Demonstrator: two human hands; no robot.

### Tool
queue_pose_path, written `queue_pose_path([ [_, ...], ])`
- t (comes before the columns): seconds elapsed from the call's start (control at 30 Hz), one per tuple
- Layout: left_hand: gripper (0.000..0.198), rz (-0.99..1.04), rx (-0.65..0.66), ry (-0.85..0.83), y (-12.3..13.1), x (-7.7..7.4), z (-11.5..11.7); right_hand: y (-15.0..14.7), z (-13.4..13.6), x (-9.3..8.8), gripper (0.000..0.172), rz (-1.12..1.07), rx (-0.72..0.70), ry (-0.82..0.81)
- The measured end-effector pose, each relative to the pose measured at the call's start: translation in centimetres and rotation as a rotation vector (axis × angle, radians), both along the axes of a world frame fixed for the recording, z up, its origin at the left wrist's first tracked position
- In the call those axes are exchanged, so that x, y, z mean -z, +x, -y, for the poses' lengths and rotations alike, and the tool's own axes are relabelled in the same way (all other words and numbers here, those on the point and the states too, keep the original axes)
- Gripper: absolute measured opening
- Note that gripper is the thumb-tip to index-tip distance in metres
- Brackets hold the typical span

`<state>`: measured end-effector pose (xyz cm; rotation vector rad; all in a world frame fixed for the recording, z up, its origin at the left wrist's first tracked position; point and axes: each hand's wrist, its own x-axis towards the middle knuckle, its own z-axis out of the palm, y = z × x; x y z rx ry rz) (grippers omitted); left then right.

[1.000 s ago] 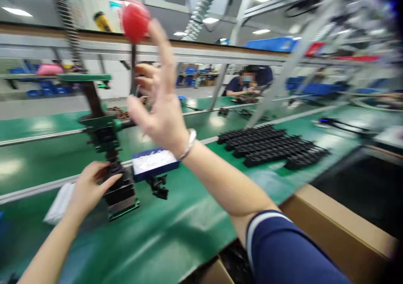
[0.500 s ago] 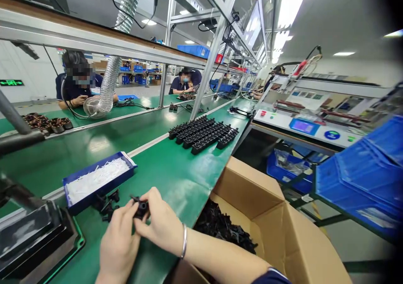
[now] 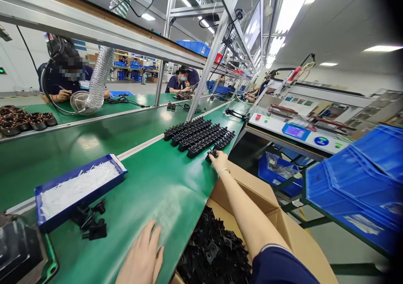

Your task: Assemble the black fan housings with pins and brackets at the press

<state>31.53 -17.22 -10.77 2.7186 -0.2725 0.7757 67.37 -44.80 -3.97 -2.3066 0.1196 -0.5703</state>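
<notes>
My right hand (image 3: 218,162) is stretched far out along the green bench (image 3: 151,191), fingers closed on a small black plastic part (image 3: 212,153) at the near end of the rows of black parts (image 3: 199,135). My left hand (image 3: 143,256) lies flat and open on the bench near its front edge, holding nothing. A cardboard box (image 3: 267,208) full of loose black parts (image 3: 214,250) stands below my right arm. A few black parts (image 3: 92,223) lie beside a blue tray of white pieces (image 3: 75,187).
A black press base (image 3: 22,250) sits at the bottom left. Dark coil parts (image 3: 22,120) line the far belt. Other people work across the line by a silver duct hose (image 3: 97,82). Blue bins (image 3: 362,183) and a control panel (image 3: 299,132) stand right.
My right hand left the press lever, joined the left on a black part, then reached out with it to the rows. My left hand dropped flat on the bench. The view swung right.
</notes>
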Motion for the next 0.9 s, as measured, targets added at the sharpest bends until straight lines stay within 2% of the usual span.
queue_pose_path([
  [0.13,0.034,0.000,-0.011,0.049,0.0,0.8,0.3,3.3,1.5,0.3,0.036,-0.005,0.102,0.057],
  [0.27,0.034,0.000,-0.004,0.078,0.0,0.6,0.2,4.4,1.5,2.2,0.038,-0.006,0.180,0.114],
  [0.43,0.033,0.021,0.028,0.067,0.3,-0.6,0.1,3.2,0.6,4.5,0.036,-0.015,0.160,0.164],
  [0.6,0.031,-0.115,0.051,-0.007,-0.1,-2.6,0.5,-0.3,-0.3,4.0,0.034,-0.067,0.015,0.170],
  [0.67,0.029,-0.203,0.082,-0.035,-0.3,-3.4,0.6,-2.5,-1.6,3.6,0.033,-0.085,-0.079,0.149],
  [0.73,0.026,-0.271,0.104,-0.058,-0.2,-3.9,0.5,-5.4,-4.0,3.4,0.036,-0.095,-0.237,0.120],
  [0.8,0.024,-0.296,0.105,-0.059,-0.2,-4.0,0.5,-9.0,-7.3,3.1,0.039,-0.107,-0.490,0.084],
  [0.9,0.022,-0.301,0.103,-0.026,-0.9,-4.1,0.7,-15.6,-13.5,2.6,0.037,-0.146,-0.995,0.017],
])
